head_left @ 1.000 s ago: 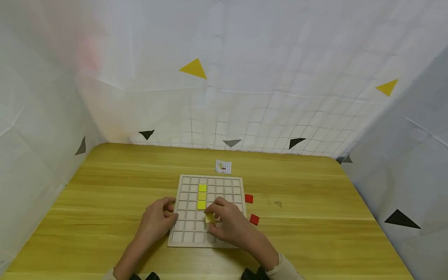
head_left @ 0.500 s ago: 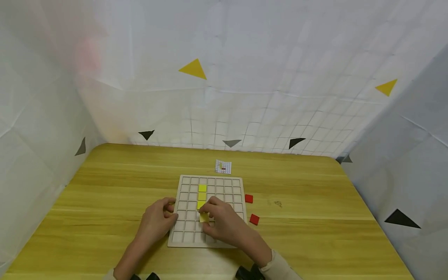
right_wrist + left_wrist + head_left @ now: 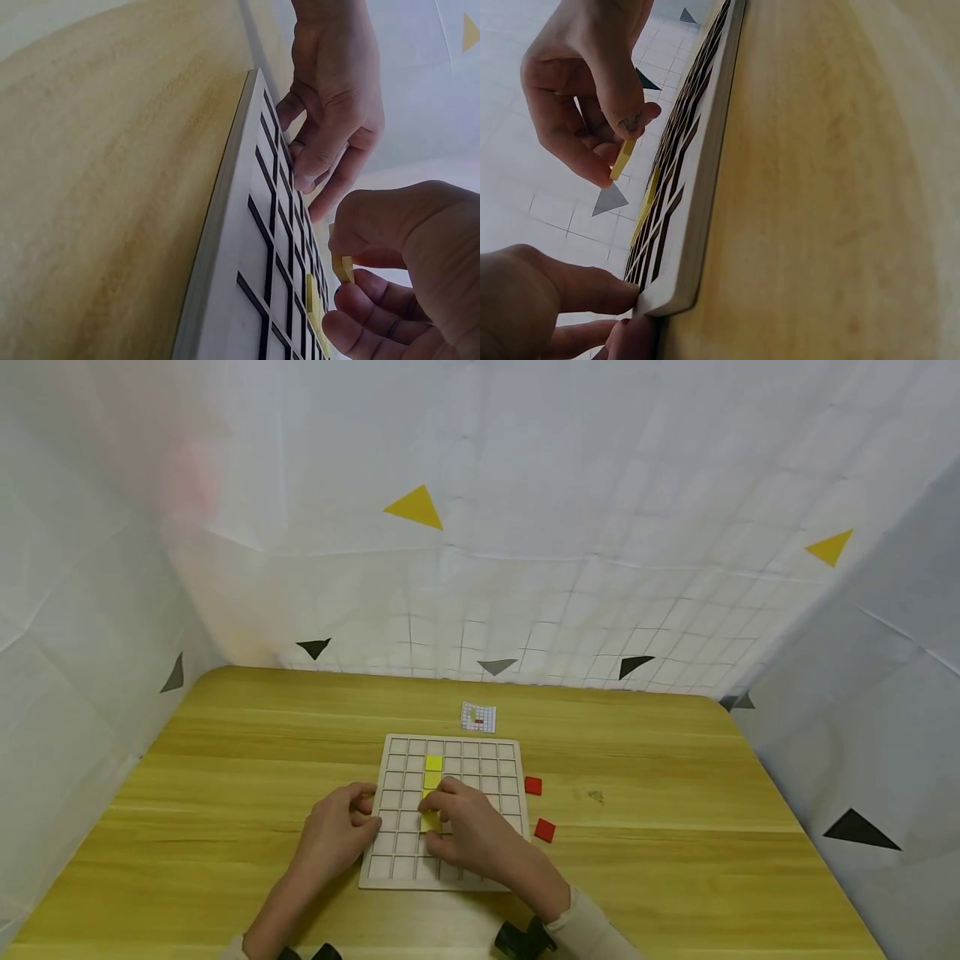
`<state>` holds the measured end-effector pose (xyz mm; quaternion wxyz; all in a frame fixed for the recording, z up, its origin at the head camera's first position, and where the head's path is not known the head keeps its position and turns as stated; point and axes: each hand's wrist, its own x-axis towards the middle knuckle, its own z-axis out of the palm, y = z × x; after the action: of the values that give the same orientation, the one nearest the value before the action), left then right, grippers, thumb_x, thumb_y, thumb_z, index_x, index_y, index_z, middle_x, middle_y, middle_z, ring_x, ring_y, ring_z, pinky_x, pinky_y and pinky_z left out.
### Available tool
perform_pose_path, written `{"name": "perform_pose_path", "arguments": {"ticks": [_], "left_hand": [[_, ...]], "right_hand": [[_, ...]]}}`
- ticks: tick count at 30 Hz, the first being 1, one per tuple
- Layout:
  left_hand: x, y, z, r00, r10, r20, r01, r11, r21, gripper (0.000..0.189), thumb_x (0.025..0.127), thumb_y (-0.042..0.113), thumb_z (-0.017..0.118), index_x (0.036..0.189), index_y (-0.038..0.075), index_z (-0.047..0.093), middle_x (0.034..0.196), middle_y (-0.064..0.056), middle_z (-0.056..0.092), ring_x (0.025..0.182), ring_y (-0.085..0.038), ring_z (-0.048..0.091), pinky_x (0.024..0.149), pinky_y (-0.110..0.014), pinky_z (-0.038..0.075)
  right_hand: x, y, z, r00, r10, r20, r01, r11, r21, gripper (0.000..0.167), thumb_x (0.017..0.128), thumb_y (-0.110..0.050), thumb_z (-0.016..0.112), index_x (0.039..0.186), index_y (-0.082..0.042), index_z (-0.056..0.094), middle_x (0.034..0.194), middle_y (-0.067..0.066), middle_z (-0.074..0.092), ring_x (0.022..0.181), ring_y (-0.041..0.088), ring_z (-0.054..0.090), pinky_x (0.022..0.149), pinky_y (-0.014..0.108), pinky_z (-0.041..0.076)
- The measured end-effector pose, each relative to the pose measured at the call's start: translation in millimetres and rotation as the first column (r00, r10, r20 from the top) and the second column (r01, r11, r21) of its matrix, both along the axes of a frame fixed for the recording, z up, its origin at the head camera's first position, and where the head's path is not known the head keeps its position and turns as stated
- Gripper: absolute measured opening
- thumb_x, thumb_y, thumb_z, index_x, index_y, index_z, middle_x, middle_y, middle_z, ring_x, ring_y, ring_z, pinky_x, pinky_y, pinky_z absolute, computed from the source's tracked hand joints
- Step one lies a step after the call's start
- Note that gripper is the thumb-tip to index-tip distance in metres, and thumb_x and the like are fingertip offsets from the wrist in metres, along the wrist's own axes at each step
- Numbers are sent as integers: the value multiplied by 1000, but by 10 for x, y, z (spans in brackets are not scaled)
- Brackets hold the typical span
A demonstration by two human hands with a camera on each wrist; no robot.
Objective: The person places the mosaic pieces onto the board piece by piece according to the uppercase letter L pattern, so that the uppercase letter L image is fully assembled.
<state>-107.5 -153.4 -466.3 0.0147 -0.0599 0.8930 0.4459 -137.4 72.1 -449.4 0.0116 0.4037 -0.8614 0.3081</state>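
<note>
A pale wooden grid board (image 3: pixel 408 883) lies on the table before me. My left hand (image 3: pixel 333 827) holds the board's left edge, thumb on top, as the left wrist view also shows. Between thumb and fingers, my right hand (image 3: pixel 480 831) pinches a yellow square tile (image 3: pixel 430 822). In the left wrist view this tile (image 3: pixel 622 159) is tilted and raised off the board. In the head view it is just below a column of yellow tiles (image 3: pixel 434 762) set in the grid; the right fingers partly cover the lowest of these.
Two red square tiles (image 3: pixel 533 786) lie on the table right of the board. Behind the board is a small printed grid card (image 3: pixel 478 717) with yellow and red marks. White sheeting (image 3: pixel 525 610) encloses the wooden table (image 3: pixel 660 860) at the back and sides.
My right hand has moved left across the board with the yellow tile, from right of the yellow column to just below it. The left hand has stayed at the edge.
</note>
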Motion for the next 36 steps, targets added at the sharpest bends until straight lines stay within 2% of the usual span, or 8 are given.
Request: {"name": "perform_pose_path", "arguments": {"ticks": [4, 14, 36], "left_hand": [[0, 7, 6, 1000, 6, 9, -6, 1000, 3, 45, 83, 7, 75, 127, 3, 64, 95, -4, 63, 80, -14, 64, 67, -31, 52], [-7, 15, 6, 1000, 7, 6, -7, 1000, 7, 46, 82, 6, 75, 127, 2, 64, 95, -4, 63, 79, -15, 64, 66, -30, 52], [2, 2, 3, 1000, 5, 2, -5, 1000, 18, 44, 82, 5, 75, 125, 3, 65, 95, -4, 63, 79, -14, 64, 67, -30, 52]], "right_hand": [[-18, -28, -17, 1000, 6, -13, -6, 1000, 7, 24, 81, -9, 74, 105, -9, 72, 97, -2, 58, 80, 8, 59, 70, 14, 47], [-50, -59, -69, 999, -44, -16, 45, 996, 72, 22, 82, -10, 76, 104, -10, 72, 94, -2, 56, 74, 3, 50, 64, 13, 43], [-61, -74, -82, 998, -69, 14, 67, 992, 108, 22, 82, -10, 76, 104, -10, 72, 95, -1, 57, 75, 4, 52, 64, 15, 43]]}}
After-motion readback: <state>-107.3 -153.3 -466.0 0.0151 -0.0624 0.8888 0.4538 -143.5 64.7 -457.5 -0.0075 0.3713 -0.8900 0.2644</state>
